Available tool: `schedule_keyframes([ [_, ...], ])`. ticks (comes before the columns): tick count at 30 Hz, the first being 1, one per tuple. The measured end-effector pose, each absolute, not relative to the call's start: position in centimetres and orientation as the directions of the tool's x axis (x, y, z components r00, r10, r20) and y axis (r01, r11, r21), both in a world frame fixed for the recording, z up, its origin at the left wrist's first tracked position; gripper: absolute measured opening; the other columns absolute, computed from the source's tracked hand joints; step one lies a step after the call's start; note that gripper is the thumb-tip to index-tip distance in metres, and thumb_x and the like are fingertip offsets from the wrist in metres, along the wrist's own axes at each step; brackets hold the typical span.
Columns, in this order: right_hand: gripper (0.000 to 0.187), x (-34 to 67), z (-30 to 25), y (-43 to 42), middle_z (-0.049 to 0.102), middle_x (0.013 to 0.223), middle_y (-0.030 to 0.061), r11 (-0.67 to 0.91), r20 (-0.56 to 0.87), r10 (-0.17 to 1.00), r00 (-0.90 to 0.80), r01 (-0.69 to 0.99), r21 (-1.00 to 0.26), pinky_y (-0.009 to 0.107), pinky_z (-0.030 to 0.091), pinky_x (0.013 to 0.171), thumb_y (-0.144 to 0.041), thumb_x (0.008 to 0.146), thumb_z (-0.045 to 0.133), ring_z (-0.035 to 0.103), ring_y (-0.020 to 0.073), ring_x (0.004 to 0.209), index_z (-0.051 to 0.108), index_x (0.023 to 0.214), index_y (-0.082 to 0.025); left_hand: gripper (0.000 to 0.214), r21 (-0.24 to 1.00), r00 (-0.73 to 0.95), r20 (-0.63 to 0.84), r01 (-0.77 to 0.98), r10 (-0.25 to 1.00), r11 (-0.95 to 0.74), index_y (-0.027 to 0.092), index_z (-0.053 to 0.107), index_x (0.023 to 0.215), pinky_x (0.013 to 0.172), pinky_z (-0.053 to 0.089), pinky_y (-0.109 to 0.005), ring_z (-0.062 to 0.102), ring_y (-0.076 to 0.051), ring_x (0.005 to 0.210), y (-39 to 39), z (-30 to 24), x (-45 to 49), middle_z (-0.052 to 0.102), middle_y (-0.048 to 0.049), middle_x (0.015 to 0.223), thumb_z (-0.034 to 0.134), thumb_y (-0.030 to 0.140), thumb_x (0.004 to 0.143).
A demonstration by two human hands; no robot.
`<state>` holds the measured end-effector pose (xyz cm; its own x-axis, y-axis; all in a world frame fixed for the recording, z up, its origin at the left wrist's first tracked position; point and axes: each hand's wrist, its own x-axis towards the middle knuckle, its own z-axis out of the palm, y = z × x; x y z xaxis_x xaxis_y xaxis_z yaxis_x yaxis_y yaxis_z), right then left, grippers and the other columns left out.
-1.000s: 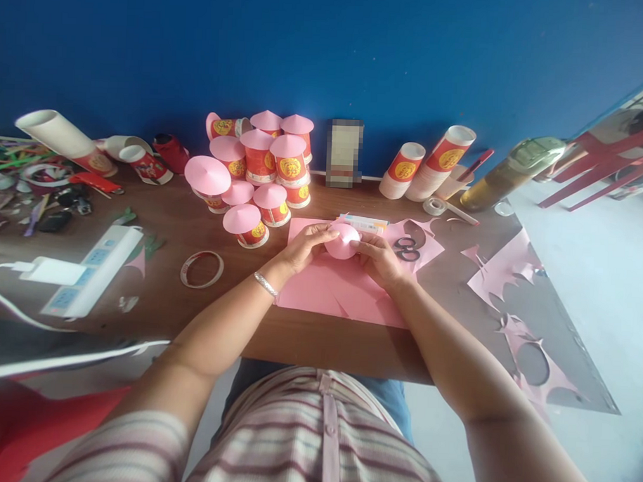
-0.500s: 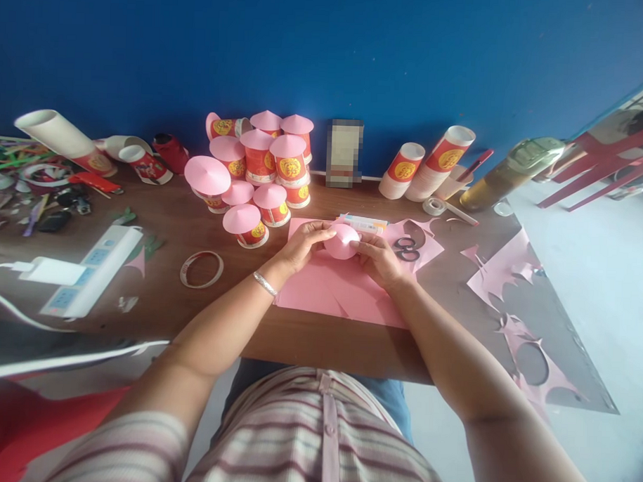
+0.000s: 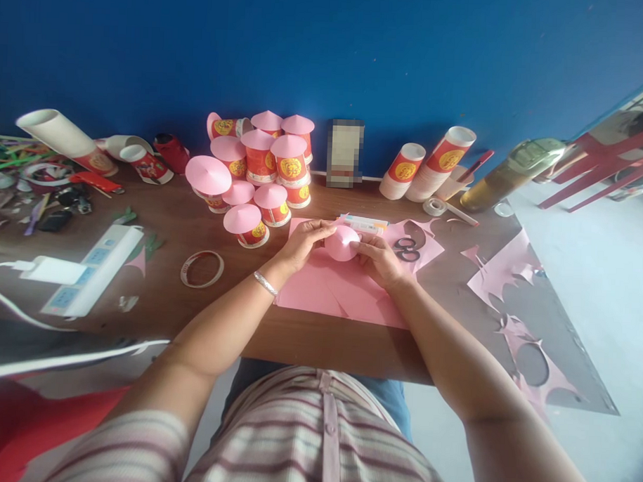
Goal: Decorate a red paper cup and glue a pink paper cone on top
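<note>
Between both hands is a small pink paper cone (image 3: 342, 246), held above pink paper sheets (image 3: 319, 294) on the table. My left hand (image 3: 304, 242) pinches the cone's left edge. On the opposite edge, my right hand (image 3: 378, 258) grips it with thumb and fingers. Black-handled scissors (image 3: 407, 249) lie right of my right hand on cut pink paper. A white and blue box (image 3: 361, 223) lies just behind the cone, partly covered. To the left stand several red paper cups with pink cone tops (image 3: 242, 221).
Stacked paper cups (image 3: 403, 171) and a bottle (image 3: 508, 174) stand along the back right. A tape roll (image 3: 433, 206) lies near them. Pink scraps (image 3: 502, 268) cover the right side. At left are a ring (image 3: 202, 269), a white power strip (image 3: 93, 272) and a cable.
The cone has turned or tilted very slightly between my fingers. Both hands stay in nearly the same place, and the objects on the table have not moved.
</note>
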<state>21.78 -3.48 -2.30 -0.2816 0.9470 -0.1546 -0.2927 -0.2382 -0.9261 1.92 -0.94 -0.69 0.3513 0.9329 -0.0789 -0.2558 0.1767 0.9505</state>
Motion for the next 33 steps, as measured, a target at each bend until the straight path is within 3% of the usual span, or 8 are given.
schedule_keyframes([
  [7,0.034,21.66,-2.16,-3.47,0.064,0.072,-0.0007,-0.25,-0.165,0.947,-0.274,-0.312,-0.917,0.031,0.045,0.072,-0.048,0.064,0.092,0.055,0.0166,0.075,0.072,0.075,-0.022,0.037,0.94,0.289,-0.125,-0.271,0.949,0.206,0.015,0.077,0.084,0.075,0.051,-0.032,0.066,-0.021,0.084,-0.71,-0.91,2.09,0.074,-0.006,0.085,0.074,0.052,0.08],
  [12,0.036,21.72,-2.15,-3.46,0.061,0.069,-0.0017,-0.241,-0.161,0.952,-0.261,-0.31,-0.92,0.03,0.044,0.065,-0.05,0.064,0.092,0.052,0.0149,0.07,0.07,0.071,-0.023,0.058,0.924,0.378,-0.122,-0.294,0.918,0.244,0.014,0.078,0.084,0.072,0.051,-0.033,0.066,-0.022,0.082,-0.61,-0.94,2.02,0.074,-0.0097,0.083,0.066,0.07,0.082],
  [16,0.038,21.59,-2.06,-3.5,0.06,0.068,-0.0019,-0.229,-0.142,0.95,-0.277,-0.314,-0.922,0.029,0.044,0.064,-0.053,0.068,0.091,0.052,0.0138,0.067,0.07,0.073,-0.022,0.041,0.93,0.4,-0.107,-0.284,0.91,0.233,0.016,0.077,0.086,0.073,0.052,-0.031,0.065,-0.019,0.08,-0.89,-0.76,1.96,0.073,-0.0053,0.084,0.077,0.057,0.081],
  [20,0.045,21.42,-2.01,-3.46,0.062,0.067,-0.0004,-0.204,-0.11,0.959,-0.26,-0.369,-0.907,0.031,0.049,0.068,-0.065,0.075,0.084,0.059,0.0165,0.07,0.072,0.079,-0.022,0.03,0.881,0.315,-0.126,-0.4,0.941,0.252,0.016,0.075,0.08,0.067,0.048,-0.026,0.06,-0.014,0.071,-0.69,-0.92,2.07,0.067,-0.001,0.074,0.086,0.043,0.073],
  [28,0.037,21.68,-2.4,-3.32,0.066,0.073,-0.001,-0.205,-0.111,0.955,-0.276,-0.339,-0.918,0.026,0.046,0.069,-0.051,0.07,0.092,0.057,0.0121,0.07,0.072,0.076,-0.021,0.032,0.827,0.32,-0.15,-0.478,0.935,0.296,0.013,0.072,0.077,0.065,0.047,-0.026,0.059,-0.013,0.069,-0.45,-0.75,2.15,0.067,-0.003,0.073,0.086,0.042,0.072],
  [33,0.037,21.64,-2.29,-3.28,0.065,0.071,-0.0012,-0.203,-0.112,0.956,-0.272,-0.332,-0.921,0.027,0.047,0.07,-0.053,0.069,0.091,0.056,0.0125,0.069,0.072,0.075,-0.021,0.032,0.816,0.337,-0.164,-0.481,0.927,0.319,0.015,0.072,0.083,0.068,0.048,-0.029,0.064,-0.017,0.074,-0.57,-0.71,2.01,0.071,-0.0053,0.079,0.081,0.045,0.077],
])
